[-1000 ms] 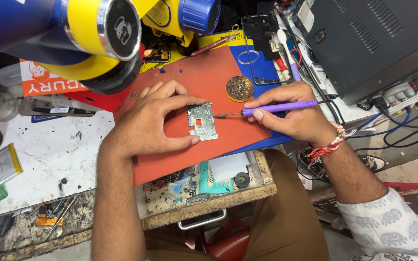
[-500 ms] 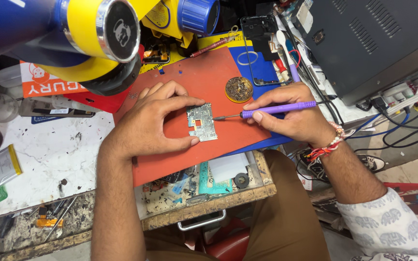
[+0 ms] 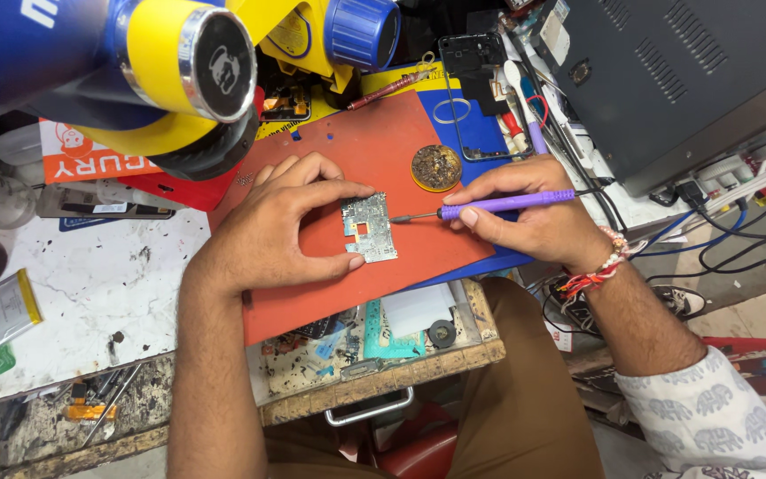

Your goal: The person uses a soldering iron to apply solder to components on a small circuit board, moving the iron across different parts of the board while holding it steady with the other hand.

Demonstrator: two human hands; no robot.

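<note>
one circuit board (image 3: 369,227) between left hand (image 3: 285,222) fingers

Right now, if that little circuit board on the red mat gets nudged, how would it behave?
The board looks thin, flat and rigid, so it would probably slide rather than roll or tip. It seems light: the left hand pins its edges with fingertips. Exposed components suggest it is fragile, though the mat may grip it somewhat.

single head-worn view, close and steeply downward over the red mat (image 3: 330,293) at the workbench's front edge
</note>
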